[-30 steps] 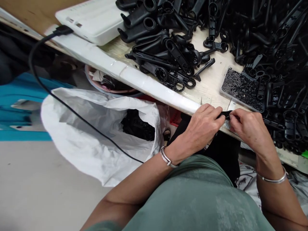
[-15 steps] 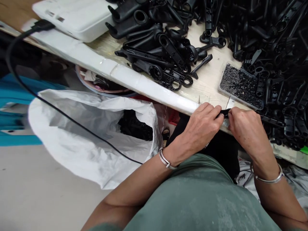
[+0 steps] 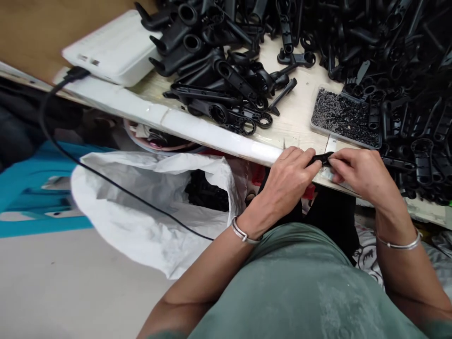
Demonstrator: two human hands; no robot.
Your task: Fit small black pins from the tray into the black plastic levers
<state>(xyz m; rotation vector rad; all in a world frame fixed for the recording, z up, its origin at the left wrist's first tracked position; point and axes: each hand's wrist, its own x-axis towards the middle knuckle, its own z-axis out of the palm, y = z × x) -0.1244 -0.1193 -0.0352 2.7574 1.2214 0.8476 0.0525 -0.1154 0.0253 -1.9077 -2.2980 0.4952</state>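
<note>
The left hand (image 3: 289,176) and right hand (image 3: 360,176) meet at the near edge of the table (image 3: 212,134), both pinched shut on a small black part (image 3: 319,158) held between their fingertips just over that edge. Just beyond lies a clear tray of screws (image 3: 344,117), with a bare strip of tabletop between it and the heap of black plastic arms (image 3: 226,84). Below the edge to the left, a white sack (image 3: 141,207) stands open, a black cable (image 3: 106,181) crossing it.

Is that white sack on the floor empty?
No, black parts show inside the open mouth of the white sack, which sits below the table edge.
</note>
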